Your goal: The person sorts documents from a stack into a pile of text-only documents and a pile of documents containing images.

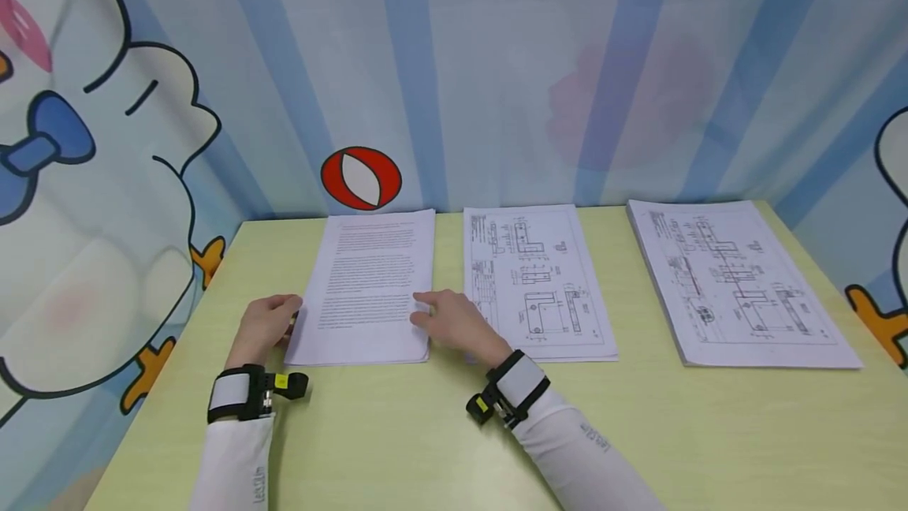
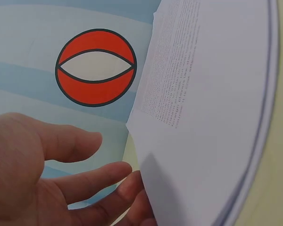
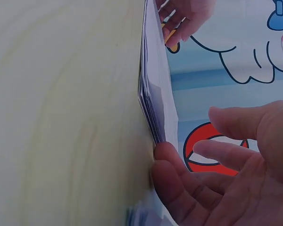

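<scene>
A stack of printed text sheets (image 1: 376, 341) lies on the table between my two hands. My left hand (image 1: 264, 325) is at its left edge; in the left wrist view the lower fingers (image 2: 132, 186) touch the sheets' edge while the thumb stands apart. On the opposite side, my right hand (image 1: 457, 323) has its lower fingers (image 3: 167, 153) against the right edge of the stack, its thumb raised clear of the paper. Neither hand pinches the sheets. In the right wrist view the paper layers along the edge sit slightly uneven.
Right of the text sheets lies a stack of technical drawings (image 1: 539, 282), partly behind my right hand. Farther right is a thicker stack of drawings (image 1: 752, 282). The light yellow table (image 1: 397, 440) meets a striped cartoon backdrop (image 1: 496, 85) at the rear.
</scene>
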`<state>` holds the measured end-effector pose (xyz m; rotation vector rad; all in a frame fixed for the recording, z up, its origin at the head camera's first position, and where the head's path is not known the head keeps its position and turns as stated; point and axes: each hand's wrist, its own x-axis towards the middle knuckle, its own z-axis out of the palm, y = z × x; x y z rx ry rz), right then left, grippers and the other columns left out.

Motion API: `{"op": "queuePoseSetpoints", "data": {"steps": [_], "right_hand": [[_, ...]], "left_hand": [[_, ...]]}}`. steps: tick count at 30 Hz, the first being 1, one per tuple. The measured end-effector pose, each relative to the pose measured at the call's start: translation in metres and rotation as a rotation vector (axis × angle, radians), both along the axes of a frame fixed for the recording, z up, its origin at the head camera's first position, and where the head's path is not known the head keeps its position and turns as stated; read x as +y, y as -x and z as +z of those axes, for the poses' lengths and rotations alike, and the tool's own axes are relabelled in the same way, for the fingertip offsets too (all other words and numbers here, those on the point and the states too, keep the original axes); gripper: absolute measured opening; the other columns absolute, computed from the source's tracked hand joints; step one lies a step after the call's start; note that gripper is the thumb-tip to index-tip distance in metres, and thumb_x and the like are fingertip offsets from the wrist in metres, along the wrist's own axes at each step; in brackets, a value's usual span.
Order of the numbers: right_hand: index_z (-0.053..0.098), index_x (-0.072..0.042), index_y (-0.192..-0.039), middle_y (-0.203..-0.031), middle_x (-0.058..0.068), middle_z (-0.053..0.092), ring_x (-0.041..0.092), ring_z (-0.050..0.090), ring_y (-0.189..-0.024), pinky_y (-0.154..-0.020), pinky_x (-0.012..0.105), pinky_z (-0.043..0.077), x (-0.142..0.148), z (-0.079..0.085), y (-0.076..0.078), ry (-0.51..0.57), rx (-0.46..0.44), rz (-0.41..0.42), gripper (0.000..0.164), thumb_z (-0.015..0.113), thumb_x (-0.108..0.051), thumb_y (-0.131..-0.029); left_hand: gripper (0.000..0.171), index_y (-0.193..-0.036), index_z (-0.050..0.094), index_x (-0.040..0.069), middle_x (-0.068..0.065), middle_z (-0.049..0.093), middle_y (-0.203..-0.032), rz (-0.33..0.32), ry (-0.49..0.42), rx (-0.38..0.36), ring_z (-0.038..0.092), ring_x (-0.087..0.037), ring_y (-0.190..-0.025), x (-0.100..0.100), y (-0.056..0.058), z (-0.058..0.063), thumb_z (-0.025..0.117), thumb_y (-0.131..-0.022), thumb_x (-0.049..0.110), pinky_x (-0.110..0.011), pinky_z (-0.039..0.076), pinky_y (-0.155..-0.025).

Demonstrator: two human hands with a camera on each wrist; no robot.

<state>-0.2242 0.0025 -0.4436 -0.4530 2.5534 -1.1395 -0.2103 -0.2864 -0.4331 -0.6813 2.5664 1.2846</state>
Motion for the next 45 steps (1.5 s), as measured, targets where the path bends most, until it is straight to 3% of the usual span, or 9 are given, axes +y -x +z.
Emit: {"op": "queuePoseSetpoints", "data": {"steps": [2, 5, 7, 9, 11, 16, 26, 35, 45], "right_hand": [[0.054, -0.013, -0.143, -0.049, -0.005, 0.035, 0.005, 0.028, -0.040, -0.040, 0.020, 0.025, 0.000, 0.001, 0.000, -0.006, 0.003, 0.015, 0.050, 0.056, -0.032, -0.096], [0.054, -0.012, -0.143, -0.062, 0.001, 0.053, 0.006, 0.030, -0.041, -0.042, 0.021, 0.026, 0.002, 0.005, -0.001, -0.001, 0.005, 0.025, 0.050, 0.056, -0.032, -0.096], [0.055, -0.013, -0.142, -0.088, 0.008, 0.069, 0.007, 0.038, -0.047, -0.046, 0.021, 0.031, 0.005, 0.010, -0.001, 0.022, -0.009, 0.019, 0.049, 0.057, -0.032, -0.097], [0.056, -0.013, -0.141, -0.115, 0.012, 0.070, 0.010, 0.052, -0.057, -0.052, 0.022, 0.037, 0.011, 0.016, -0.002, 0.063, -0.017, 0.022, 0.048, 0.058, -0.031, -0.097], [0.057, -0.013, -0.141, -0.130, 0.013, 0.066, 0.017, 0.063, -0.071, -0.058, 0.023, 0.043, 0.019, 0.023, -0.002, 0.111, -0.025, 0.026, 0.046, 0.058, -0.030, -0.098], [0.056, -0.013, -0.141, -0.125, 0.012, 0.069, 0.031, 0.070, -0.093, -0.065, 0.023, 0.050, 0.046, 0.036, -0.001, 0.189, 0.013, 0.036, 0.044, 0.057, -0.026, -0.099], [0.057, -0.012, -0.140, -0.123, 0.012, 0.070, 0.028, 0.068, -0.102, -0.080, 0.033, 0.053, 0.105, 0.050, -0.001, 0.141, 0.163, -0.075, 0.043, 0.054, -0.030, -0.101], [0.048, -0.007, -0.146, -0.134, 0.020, 0.062, 0.037, 0.061, -0.118, -0.093, 0.048, 0.051, 0.146, 0.050, -0.002, 0.048, 0.271, -0.153, 0.050, 0.056, -0.027, -0.101], [0.033, -0.004, -0.154, -0.156, 0.024, 0.038, 0.044, 0.037, -0.143, -0.106, 0.060, 0.043, 0.196, 0.050, -0.003, 0.004, 0.258, -0.204, 0.063, 0.058, -0.026, -0.100]], "left_hand": [[0.060, -0.149, 0.039, -0.003, -0.026, 0.049, -0.141, 0.003, 0.004, 0.003, 0.053, -0.034, -0.109, 0.000, 0.000, -0.001, 0.040, -0.104, 0.037, -0.033, 0.050, -0.084], [0.059, -0.150, 0.039, -0.001, -0.024, 0.047, -0.145, 0.012, 0.004, 0.016, 0.051, -0.034, -0.113, 0.000, 0.000, 0.000, 0.040, -0.104, 0.036, -0.038, 0.050, -0.090], [0.057, -0.151, 0.039, 0.003, -0.022, 0.046, -0.148, 0.024, 0.009, 0.040, 0.050, -0.034, -0.120, 0.003, 0.001, 0.003, 0.040, -0.104, 0.037, -0.043, 0.049, -0.095], [0.057, -0.151, 0.040, 0.007, -0.020, 0.044, -0.150, 0.020, 0.009, 0.083, 0.047, -0.035, -0.126, 0.005, 0.002, 0.008, 0.040, -0.104, 0.038, -0.047, 0.045, -0.101], [0.055, -0.151, 0.041, 0.009, -0.020, 0.045, -0.151, -0.005, 0.011, 0.139, 0.045, -0.036, -0.130, 0.010, 0.003, 0.014, 0.040, -0.104, 0.039, -0.050, 0.042, -0.104], [0.053, -0.150, 0.043, 0.011, -0.019, 0.048, -0.148, -0.110, 0.015, 0.255, 0.049, -0.036, -0.130, 0.030, 0.003, 0.030, 0.040, -0.105, 0.039, -0.048, 0.041, -0.106], [0.045, -0.143, 0.052, 0.009, -0.015, 0.057, -0.141, -0.297, 0.054, 0.480, 0.052, -0.031, -0.120, 0.076, 0.004, 0.045, 0.045, -0.105, 0.031, -0.041, 0.045, -0.096], [0.040, -0.139, 0.056, 0.009, -0.013, 0.060, -0.139, -0.385, -0.042, 0.544, 0.055, -0.030, -0.118, 0.120, 0.011, 0.049, 0.049, -0.104, 0.026, -0.041, 0.048, -0.096], [0.040, -0.140, 0.055, 0.016, -0.007, 0.056, -0.143, -0.377, -0.176, 0.536, 0.053, -0.028, -0.122, 0.169, 0.015, 0.052, 0.052, -0.102, 0.028, -0.045, 0.049, -0.100]]}}
